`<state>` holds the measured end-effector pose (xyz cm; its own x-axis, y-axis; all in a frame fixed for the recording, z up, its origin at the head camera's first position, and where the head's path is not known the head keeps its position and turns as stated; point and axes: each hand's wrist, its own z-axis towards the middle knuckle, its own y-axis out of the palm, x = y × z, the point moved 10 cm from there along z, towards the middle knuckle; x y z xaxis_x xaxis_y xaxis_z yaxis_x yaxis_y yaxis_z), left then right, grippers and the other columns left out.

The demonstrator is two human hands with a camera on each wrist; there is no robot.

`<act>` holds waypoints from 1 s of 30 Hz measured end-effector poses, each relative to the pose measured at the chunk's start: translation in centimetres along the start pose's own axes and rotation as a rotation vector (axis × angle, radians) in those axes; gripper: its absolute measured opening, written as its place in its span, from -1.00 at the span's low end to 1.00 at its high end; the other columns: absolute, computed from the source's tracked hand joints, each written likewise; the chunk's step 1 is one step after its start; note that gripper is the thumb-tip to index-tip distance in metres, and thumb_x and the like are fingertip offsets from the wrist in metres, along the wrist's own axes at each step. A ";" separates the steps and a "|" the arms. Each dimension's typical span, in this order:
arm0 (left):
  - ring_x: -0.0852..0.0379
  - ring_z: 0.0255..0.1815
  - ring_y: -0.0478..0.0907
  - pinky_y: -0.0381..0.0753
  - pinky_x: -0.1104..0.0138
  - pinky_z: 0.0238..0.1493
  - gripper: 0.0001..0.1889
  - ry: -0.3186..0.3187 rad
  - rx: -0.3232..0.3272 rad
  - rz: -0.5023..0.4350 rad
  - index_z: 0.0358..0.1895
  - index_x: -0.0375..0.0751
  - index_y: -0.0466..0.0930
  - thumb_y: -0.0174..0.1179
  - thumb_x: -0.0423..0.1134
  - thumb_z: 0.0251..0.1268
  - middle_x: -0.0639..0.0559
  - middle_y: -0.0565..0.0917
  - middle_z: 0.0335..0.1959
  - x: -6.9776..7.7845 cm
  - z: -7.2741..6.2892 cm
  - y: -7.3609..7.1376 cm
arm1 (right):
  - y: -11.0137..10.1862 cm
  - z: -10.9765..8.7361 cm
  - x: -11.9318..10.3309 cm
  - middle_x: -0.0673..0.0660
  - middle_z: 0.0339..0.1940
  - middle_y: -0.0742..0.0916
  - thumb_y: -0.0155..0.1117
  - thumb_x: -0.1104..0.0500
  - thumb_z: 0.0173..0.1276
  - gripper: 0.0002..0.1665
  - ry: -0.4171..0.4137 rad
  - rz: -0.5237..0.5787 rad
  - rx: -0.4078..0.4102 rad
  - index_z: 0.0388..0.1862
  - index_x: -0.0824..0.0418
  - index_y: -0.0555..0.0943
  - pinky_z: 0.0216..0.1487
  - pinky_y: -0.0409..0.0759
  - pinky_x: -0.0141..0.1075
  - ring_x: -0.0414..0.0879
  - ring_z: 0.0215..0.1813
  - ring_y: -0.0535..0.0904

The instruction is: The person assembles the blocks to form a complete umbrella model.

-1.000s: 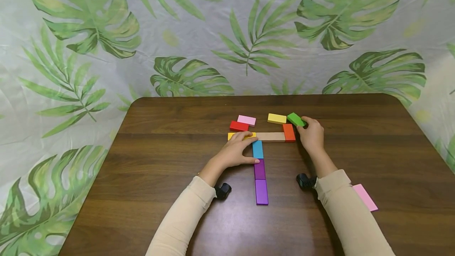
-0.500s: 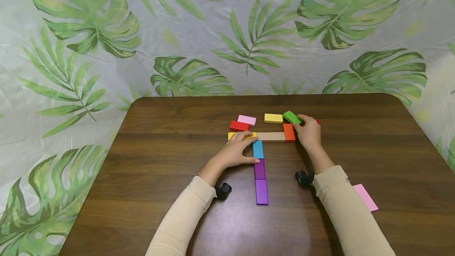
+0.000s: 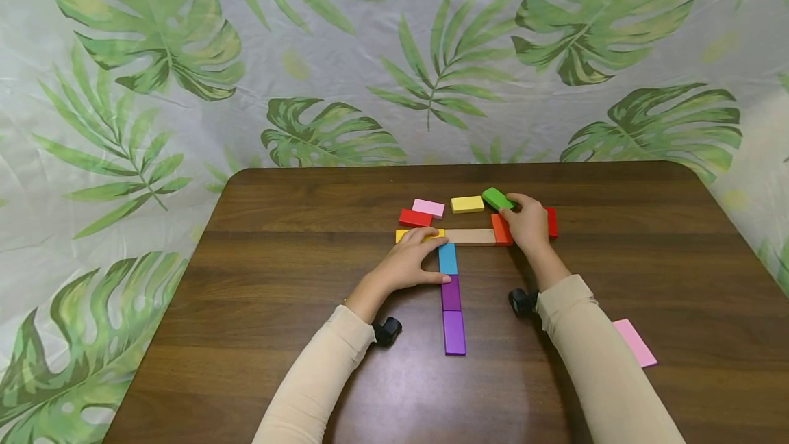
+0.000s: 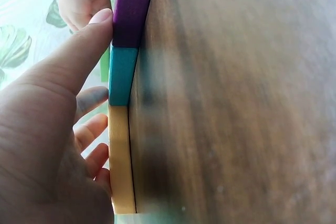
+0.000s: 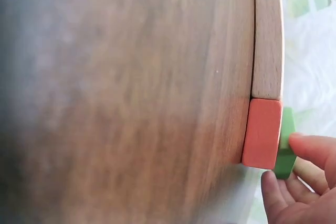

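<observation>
From where I stand: hands well apart. Right hand [image 3: 529, 226] pinches the green rectangular block [image 3: 496, 199], close to the 12 o'clock side of the orange block [image 3: 501, 233]. Grip partly hidden in head view; right-wrist view shows the fingertips [image 5: 297, 141] on it. Left hand [image 3: 401, 266] lies loosely spread; left-wrist view alone shows its fingertips lined along the amber block [image 4: 121, 166], thumb tip at the purple block [image 4: 128, 14]. Red block [image 3: 552, 223], 3 o'clock of right hand, in head view only. Green block's long axis runs 10–4 o'clock, free end toward 10; light-yellow block [image 3: 467, 205] at its 9.
</observation>
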<state>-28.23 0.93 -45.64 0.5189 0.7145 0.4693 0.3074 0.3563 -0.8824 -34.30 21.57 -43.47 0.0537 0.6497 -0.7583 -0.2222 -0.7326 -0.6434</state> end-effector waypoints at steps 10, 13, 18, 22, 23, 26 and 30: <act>0.08 0.32 -0.03 0.09 0.18 0.25 -0.20 -0.004 -0.002 -0.002 0.31 0.06 0.24 0.21 0.25 -0.05 0.08 0.16 0.30 -0.1 0.0 0.1 | 0.8 0.4 -0.3 0.33 -0.01 0.57 0.19 0.28 0.24 -0.58 0.013 0.042 -0.032 0.08 0.37 0.48 -0.08 0.41 -0.06 0.14 -0.04 0.44; 0.07 0.32 -0.02 0.09 0.17 0.25 -0.21 -0.002 -0.002 -0.002 0.31 0.06 0.24 0.21 0.25 -0.05 0.07 0.16 0.30 -0.1 0.0 0.0 | 1.1 0.6 -0.6 0.33 -0.03 0.58 0.18 0.28 0.24 -0.60 0.009 0.049 -0.042 0.06 0.38 0.49 -0.10 0.41 -0.08 0.13 -0.05 0.44; 0.07 0.32 -0.03 0.09 0.18 0.25 -0.21 -0.002 -0.004 0.000 0.31 0.06 0.24 0.20 0.25 -0.05 0.07 0.16 0.30 -0.1 0.0 0.0 | 1.5 0.7 -0.8 0.33 -0.06 0.59 0.19 0.28 0.23 -0.64 0.009 0.052 -0.053 0.02 0.36 0.51 -0.12 0.40 -0.11 0.12 -0.07 0.44; 0.08 0.32 -0.03 0.09 0.18 0.24 -0.21 -0.005 -0.003 -0.004 0.31 0.07 0.24 0.21 0.24 -0.04 0.08 0.16 0.30 -0.1 0.0 0.0 | 1.8 0.9 -0.8 0.31 -0.08 0.60 0.20 0.28 0.23 -0.66 0.010 0.045 -0.058 0.00 0.34 0.53 -0.12 0.39 -0.12 0.12 -0.09 0.45; 0.08 0.32 -0.03 0.09 0.18 0.24 -0.21 -0.005 -0.002 -0.004 0.31 0.07 0.24 0.21 0.24 -0.04 0.08 0.16 0.30 -0.1 0.0 0.0 | 1.9 0.9 -0.8 0.31 -0.08 0.60 0.20 0.28 0.23 -0.66 0.010 0.045 -0.059 0.00 0.34 0.53 -0.12 0.38 -0.12 0.12 -0.10 0.44; 0.08 0.32 -0.03 0.09 0.18 0.24 -0.21 -0.003 -0.001 -0.004 0.31 0.07 0.24 0.21 0.24 -0.04 0.08 0.16 0.30 -0.1 0.0 0.0 | 2.1 1.0 -0.7 0.31 -0.07 0.60 0.20 0.28 0.23 -0.66 0.015 0.052 -0.066 -0.01 0.34 0.53 -0.11 0.37 -0.12 0.12 -0.10 0.44; 0.07 0.32 -0.02 0.10 0.18 0.24 -0.21 -0.001 0.001 -0.006 0.31 0.06 0.24 0.21 0.24 -0.04 0.07 0.17 0.30 -0.1 0.0 0.0 | 2.3 1.1 -0.4 0.31 -0.07 0.59 0.20 0.29 0.22 -0.65 0.031 0.067 -0.082 0.00 0.35 0.52 -0.09 0.36 -0.12 0.13 -0.09 0.44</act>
<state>-28.26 0.87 -45.70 0.5165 0.7126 0.4748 0.3094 0.3617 -0.8795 -35.89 19.83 -44.51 0.0722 0.5930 -0.8020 -0.1464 -0.7891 -0.5966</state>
